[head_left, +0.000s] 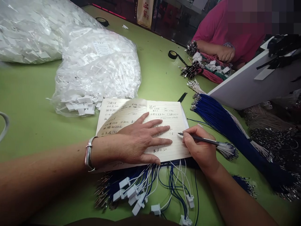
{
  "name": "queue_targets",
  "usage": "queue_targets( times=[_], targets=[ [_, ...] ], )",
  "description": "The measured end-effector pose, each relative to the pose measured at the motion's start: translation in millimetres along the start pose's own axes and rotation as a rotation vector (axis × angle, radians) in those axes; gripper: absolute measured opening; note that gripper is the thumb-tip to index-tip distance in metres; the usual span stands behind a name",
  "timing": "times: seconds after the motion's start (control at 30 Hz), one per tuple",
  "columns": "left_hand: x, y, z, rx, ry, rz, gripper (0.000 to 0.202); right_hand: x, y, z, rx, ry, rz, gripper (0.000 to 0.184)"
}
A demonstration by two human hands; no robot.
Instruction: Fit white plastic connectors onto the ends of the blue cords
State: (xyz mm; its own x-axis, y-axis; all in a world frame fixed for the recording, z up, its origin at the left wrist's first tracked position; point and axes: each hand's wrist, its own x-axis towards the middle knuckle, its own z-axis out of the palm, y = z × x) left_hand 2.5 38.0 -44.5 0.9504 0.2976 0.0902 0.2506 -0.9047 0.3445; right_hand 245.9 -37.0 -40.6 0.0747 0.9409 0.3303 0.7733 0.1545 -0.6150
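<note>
An open notebook with handwritten lines and numbers lies across the middle of the table. Flat on its pages rests my left hand, fingers spread, covering part of the writing. My right hand grips a dark pen at the right edge, its tip over the right page. From under the notebook's lower edge come blue and white wires with white connectors on their ends. A long bundle of blue wires with metal tips lies right of my right hand.
Clear plastic bags full of white connectors stand at the back left. Black tape rolls lie on the green table. Across it, a person in a pink top has a hand near pink and green wires. A white panel stands at right.
</note>
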Motion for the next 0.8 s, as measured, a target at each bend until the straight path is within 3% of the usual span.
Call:
queue_targets(
  times=[0.13,0.4,0.8],
  targets=[
    [-4.3,0.9,-6.7,-0.003,-0.05,-0.01,0.061,-2.2,-1.5,0.8,0.005,-0.036,-0.017,0.011],
    [-9.2,-2.9,-6.3,-0.034,-0.02,0.003,0.059,-4.2,-7.0,6.6,-0.036,-0.046,-0.148,0.009],
    [-8.6,-0.7,-8.4,-0.043,-0.03,-0.014,0.057,-2.3,-8.0,11.5,0.014,-0.075,-0.156,0.01]
  ],
)
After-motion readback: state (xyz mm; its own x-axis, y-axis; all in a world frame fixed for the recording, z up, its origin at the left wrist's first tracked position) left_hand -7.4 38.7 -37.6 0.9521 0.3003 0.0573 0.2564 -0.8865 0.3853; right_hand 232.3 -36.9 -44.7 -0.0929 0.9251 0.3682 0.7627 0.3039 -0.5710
